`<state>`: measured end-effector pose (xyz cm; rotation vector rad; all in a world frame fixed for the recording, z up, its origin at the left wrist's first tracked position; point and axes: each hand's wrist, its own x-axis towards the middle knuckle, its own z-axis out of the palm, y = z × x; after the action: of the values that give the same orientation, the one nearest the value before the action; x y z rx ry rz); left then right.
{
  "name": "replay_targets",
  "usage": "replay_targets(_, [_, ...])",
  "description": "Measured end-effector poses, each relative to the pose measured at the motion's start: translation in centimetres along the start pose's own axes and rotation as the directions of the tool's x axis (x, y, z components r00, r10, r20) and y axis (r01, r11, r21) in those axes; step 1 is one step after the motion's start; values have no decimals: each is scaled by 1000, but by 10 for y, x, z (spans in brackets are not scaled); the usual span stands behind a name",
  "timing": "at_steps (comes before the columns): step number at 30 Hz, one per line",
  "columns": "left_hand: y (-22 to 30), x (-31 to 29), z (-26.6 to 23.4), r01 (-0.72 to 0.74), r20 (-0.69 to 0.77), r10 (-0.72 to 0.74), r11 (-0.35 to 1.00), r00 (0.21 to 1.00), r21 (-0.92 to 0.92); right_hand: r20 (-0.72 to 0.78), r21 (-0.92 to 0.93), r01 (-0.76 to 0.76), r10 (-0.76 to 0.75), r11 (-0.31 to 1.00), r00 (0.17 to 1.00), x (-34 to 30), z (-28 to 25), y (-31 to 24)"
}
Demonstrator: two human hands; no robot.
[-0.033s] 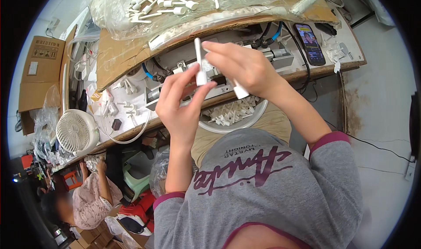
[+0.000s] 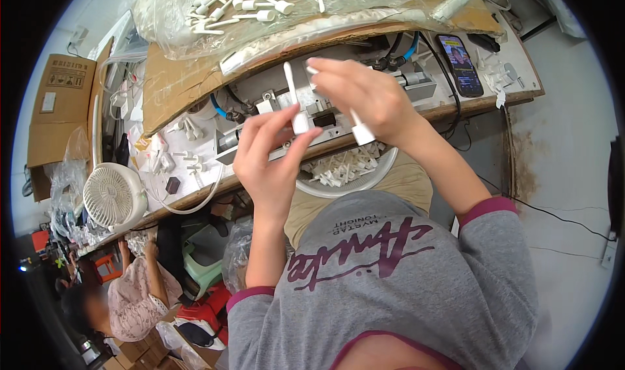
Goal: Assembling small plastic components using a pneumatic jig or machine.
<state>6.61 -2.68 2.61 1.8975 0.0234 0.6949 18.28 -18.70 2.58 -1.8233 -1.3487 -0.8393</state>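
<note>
we see our left hand point(image 2: 265, 155) up over the edge of the worktop point(image 2: 189, 182), with the thumb and fingers pinched on a white piece point(image 2: 301, 123) — its fat cap is low and its thin stick points up. our right hand point(image 2: 377, 103) is just beside it, bent and a bit blurry, and it holds a second white piece point(image 2: 362, 135) with the cap poking out under the palm. we cannot tell how the fingers grip it, since the hand hides most of the stick. past our hands, a long metal tool point(image 2: 421, 91) lies on the worktop. below the edge, a round bowl point(image 2: 324, 191) at our lap has lots of small white bits point(image 2: 345, 169) in it. up top, clear plastic point(image 2: 172, 28) and many white sticks with caps point(image 2: 265, 17) lie on brown card point(image 2: 168, 93). a phone point(image 2: 459, 65) lies on the right, and a round white fan point(image 2: 107, 194) is on the left — well apart from our hands. lower left, we see a person in a pink top point(image 2: 133, 308).
</note>
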Motion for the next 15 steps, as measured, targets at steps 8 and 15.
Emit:
replay_targets(8, [-44, -39, 19, -285, 263, 186, 862, 947, 419, -141, 125, -316, 332, 940, 933, -17, -8, -10])
replay_targets(15, [-47, -34, 31, -369, 351, 192, 746, 916, 555, -122, 172, -331, 354, 928, 927, -27, -4, -16])
